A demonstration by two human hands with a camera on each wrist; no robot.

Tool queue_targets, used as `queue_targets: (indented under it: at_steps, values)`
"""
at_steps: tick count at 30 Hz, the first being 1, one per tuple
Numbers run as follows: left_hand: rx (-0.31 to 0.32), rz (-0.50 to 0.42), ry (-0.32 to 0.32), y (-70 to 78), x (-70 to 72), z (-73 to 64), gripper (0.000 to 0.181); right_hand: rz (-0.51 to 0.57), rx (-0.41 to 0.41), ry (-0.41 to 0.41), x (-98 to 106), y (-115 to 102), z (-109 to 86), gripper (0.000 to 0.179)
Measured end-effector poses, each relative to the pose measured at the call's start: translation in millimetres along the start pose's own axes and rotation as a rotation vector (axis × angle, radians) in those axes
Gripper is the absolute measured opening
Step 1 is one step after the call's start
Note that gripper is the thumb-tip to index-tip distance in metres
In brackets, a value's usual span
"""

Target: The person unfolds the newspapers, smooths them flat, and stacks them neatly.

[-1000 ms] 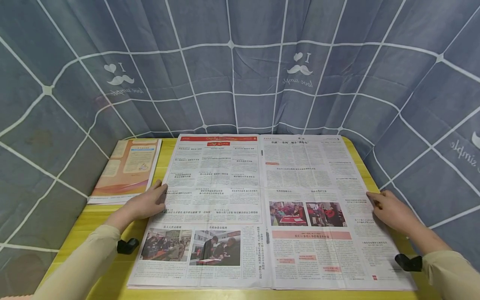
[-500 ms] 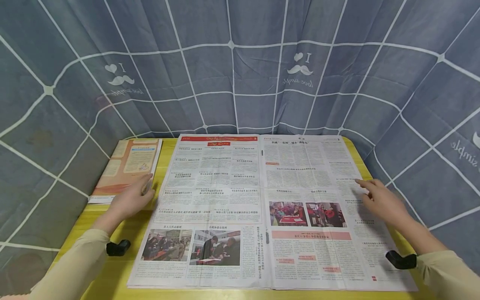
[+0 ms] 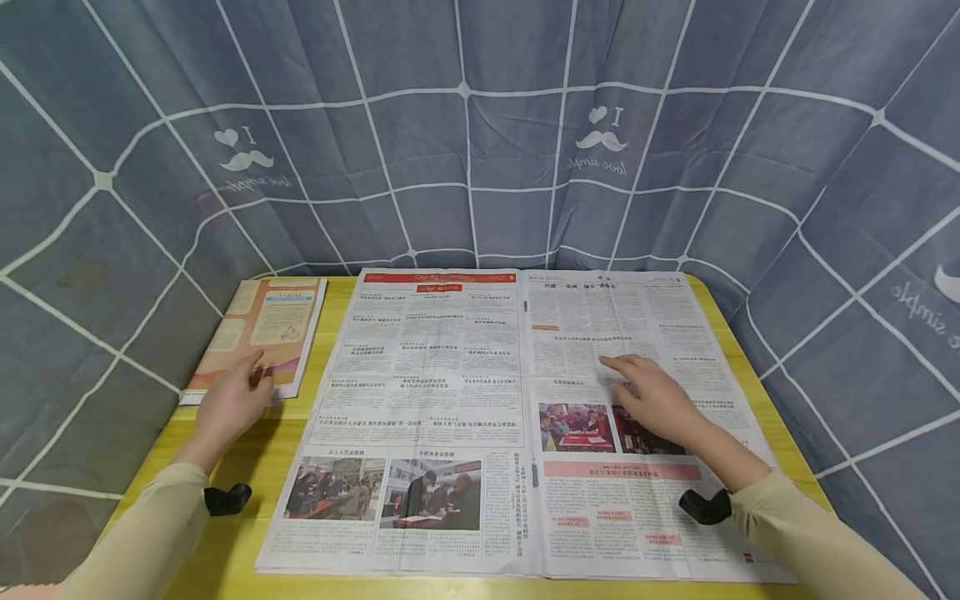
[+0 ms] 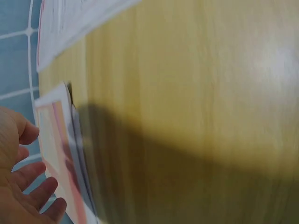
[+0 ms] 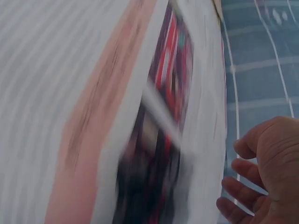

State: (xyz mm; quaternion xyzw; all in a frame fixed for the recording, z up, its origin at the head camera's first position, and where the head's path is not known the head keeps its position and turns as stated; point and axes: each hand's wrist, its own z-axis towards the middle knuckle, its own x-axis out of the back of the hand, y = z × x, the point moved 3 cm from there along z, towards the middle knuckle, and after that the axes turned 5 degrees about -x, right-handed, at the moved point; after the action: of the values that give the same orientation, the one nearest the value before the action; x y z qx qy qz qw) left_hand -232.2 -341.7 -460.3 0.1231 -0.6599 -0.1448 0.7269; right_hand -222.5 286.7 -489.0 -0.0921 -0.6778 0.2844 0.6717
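An open newspaper (image 3: pixel 442 392) lies spread flat on the yellow table, its centre fold running toward the person. Over its right page hovers my right hand (image 3: pixel 660 400), fingers loosely bent and holding nothing; the right wrist view shows this hand (image 5: pixel 268 172) beside the blurred printed page (image 5: pixel 88 93). To the left, an orange-covered booklet (image 3: pixel 281 321) with white page edges lies on the table. My left hand (image 3: pixel 236 400) overlaps its near edge in the head view. In the left wrist view the relaxed left hand (image 4: pixel 28 186) has nothing in its grasp, close by the booklet (image 4: pixel 70 158).
A yellow wood-grain table (image 3: pixel 277 450) carries the papers. Grey-blue curtain (image 3: pixel 420 142) with white grid lines surrounds its back and sides. Black wrist mounts (image 3: pixel 227 500) stick out below each hand.
My left hand has left the newspaper's left edge and moved left to the booklet. My right hand has moved left from the right edge to over the right page. The newspaper stays put.
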Motion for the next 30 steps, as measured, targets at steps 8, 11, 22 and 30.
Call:
queue_targets:
  at_steps: [8, 11, 22, 30]
  values:
    - [0.063, 0.070, 0.037, -24.8, 4.9, -1.0, 0.062, 0.174, 0.084, -0.082, -38, -71, 28.0, 0.049]
    - [0.091, 0.094, 0.017, -29.6, 6.2, -2.8, 0.062, 0.208, 0.115, -0.104, -51, -94, 38.1, 0.048]
    - [0.149, 0.116, -0.101, -33.9, 1.7, -3.8, 0.068, 0.225, 0.196, -0.151, -90, -156, 64.7, 0.047]
    - [0.161, 0.084, -0.142, -35.5, -7.6, -4.2, 0.071, 0.271, 0.199, -0.196, -109, -182, 77.1, 0.047]
